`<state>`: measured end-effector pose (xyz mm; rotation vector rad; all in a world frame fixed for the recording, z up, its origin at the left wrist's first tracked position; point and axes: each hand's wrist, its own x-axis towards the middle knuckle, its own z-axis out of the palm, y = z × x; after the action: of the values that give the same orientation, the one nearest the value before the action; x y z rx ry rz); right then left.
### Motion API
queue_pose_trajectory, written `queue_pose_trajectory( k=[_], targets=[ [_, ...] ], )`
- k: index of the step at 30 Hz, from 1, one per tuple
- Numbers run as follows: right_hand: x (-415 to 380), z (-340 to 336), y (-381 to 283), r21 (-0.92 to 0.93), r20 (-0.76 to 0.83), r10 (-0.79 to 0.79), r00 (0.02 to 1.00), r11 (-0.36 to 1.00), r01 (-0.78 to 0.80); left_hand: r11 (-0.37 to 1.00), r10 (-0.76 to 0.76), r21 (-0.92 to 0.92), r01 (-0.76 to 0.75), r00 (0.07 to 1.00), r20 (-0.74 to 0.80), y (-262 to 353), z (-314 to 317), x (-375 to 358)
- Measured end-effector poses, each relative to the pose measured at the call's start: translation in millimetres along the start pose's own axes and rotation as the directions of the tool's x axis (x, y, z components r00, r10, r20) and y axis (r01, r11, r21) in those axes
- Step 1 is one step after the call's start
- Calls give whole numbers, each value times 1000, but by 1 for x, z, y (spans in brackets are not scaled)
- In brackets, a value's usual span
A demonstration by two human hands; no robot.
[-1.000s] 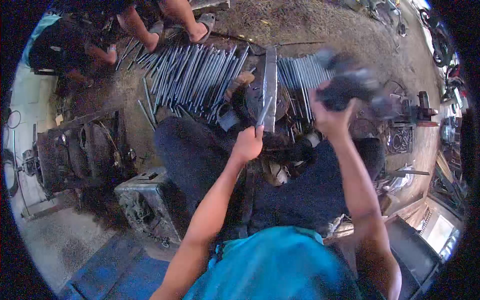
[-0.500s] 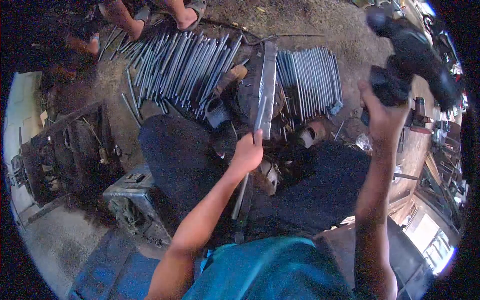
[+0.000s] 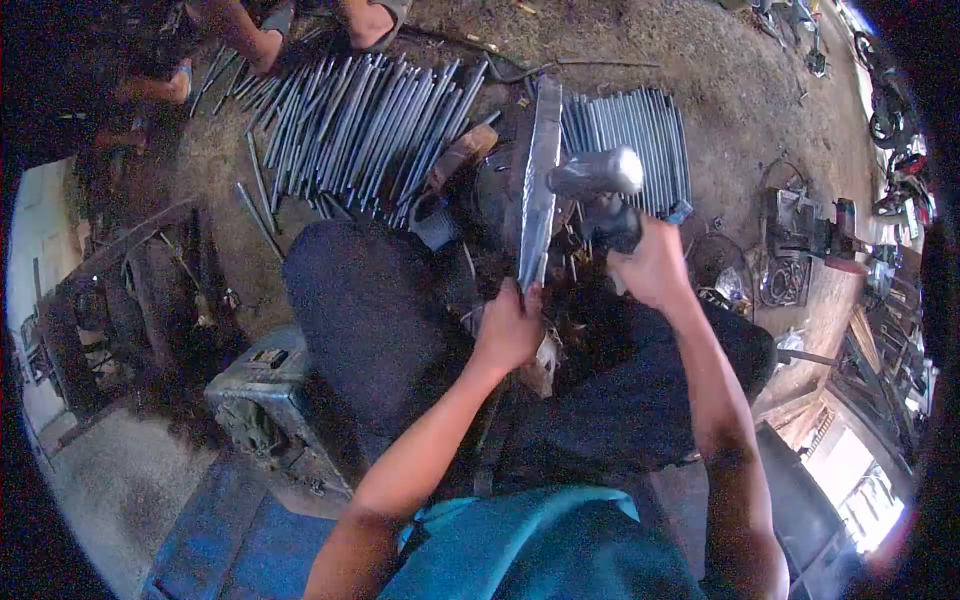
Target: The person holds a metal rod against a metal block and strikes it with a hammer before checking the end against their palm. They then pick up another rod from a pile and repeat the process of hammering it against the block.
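My left hand [image 3: 510,328] grips the near end of a flat metal strip [image 3: 530,240] that lies along a long steel bar [image 3: 543,150] used as an anvil. My right hand [image 3: 655,268] is shut on the dark handle of a heavy hammer [image 3: 596,174]. The hammer's grey head is down at the bar, right beside the strip. My knees in dark trousers flank the work.
Two spreads of grey metal rods lie on the dirt, a left rod pile [image 3: 375,120] and a right rod pile [image 3: 625,135]. Another person's feet in sandals [image 3: 370,20] stand at the top. A metal box [image 3: 270,390] sits at my left. Machine parts [image 3: 810,230] clutter the right.
My right hand has swung the hammer down from high at the right onto the bar. My left hand has kept its hold on the strip.
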<state>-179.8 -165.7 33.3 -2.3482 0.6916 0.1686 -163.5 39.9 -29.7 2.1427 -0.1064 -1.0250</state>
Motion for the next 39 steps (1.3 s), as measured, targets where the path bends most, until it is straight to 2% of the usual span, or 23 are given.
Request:
queue_pose_trajectory(
  k=[2,4,6,7,9,11,12,13,15,18,21,23,25,27,29,30,32,33,34,35,36,37,39],
  targets=[
    [-2,-36,-19,40,-20,30,999,999,-29,1000,-4,-3,4,999,-37,0,2,-4],
    [-16,-62,-18,213,-254,-131,958,959,187,999,24,41,-22,999,-31,5,5,4],
    [-30,-88,-41,400,-358,-6,934,903,159,999,10,34,-9,1000,-13,10,5,4],
    [-27,-95,-57,429,-363,-241,900,814,391,999,5,37,-5,1000,0,12,4,3],
    [-20,-81,-44,670,-419,-230,878,575,470,1000,-13,28,13,1000,-9,16,4,1],
    [-29,-23,-7,648,-361,-73,930,697,307,1000,-21,16,21,1000,-20,15,2,2],
    [-34,25,28,189,-407,-220,887,929,317,1000,23,1,-23,1000,-18,11,2,0],
    [-34,57,52,-323,-374,-377,847,910,262,997,70,-14,-71,997,-24,9,2,2],
    [-22,65,34,19,-88,85,992,996,-84,997,40,63,-39,999,-22,4,9,0],
    [4,25,11,-250,-16,254,967,935,-250,997,69,29,-68,998,-5,0,5,0],
    [12,-19,-4,-94,-31,110,993,989,-113,999,-2,52,2,1000,11,0,9,5],
    [8,-54,-14,-98,-222,-180,958,982,162,992,22,125,-18,999,-33,-4,11,-2],
    [-12,-89,-24,-101,-511,-200,836,980,172,996,-41,73,44,998,-48,4,9,1],
    [-24,-119,-91,334,-453,50,890,935,118,996,-57,64,58,998,-20,6,7,1],
    [-17,-113,-75,605,-464,-262,846,604,519,996,-34,78,34,999,4,8,5,3],
    [-24,-93,-60,784,-423,-117,899,450,427,996,-38,82,37,999,12,6,5,2],
    [-27,-18,-13,538,-482,-53,874,769,344,995,-36,96,33,999,30,6,5,5],
    [-33,36,18,418,-407,68,911,900,119,995,-33,98,30,999,29,1,8,7],
    [-28,70,47,-202,-477,-270,836,960,194,996,-21,84,20,1000,9,-8,14,11],
    [-23,75,36,5,42,174,984,985,-175,997,-10,75,10,1000,-3,-4,10,9],
    [-20,72,27,108,-9,265,964,959,-262,985,-52,165,44,998,46,2,8,8],
    [-11,63,29,-106,-104,211,972,969,-221,985,-32,172,23,998,47,5,7,11],
    [12,16,-11,-175,-85,248,965,950,-259,997,-76,-16,77,997,22,4,9,7]
  ],
)
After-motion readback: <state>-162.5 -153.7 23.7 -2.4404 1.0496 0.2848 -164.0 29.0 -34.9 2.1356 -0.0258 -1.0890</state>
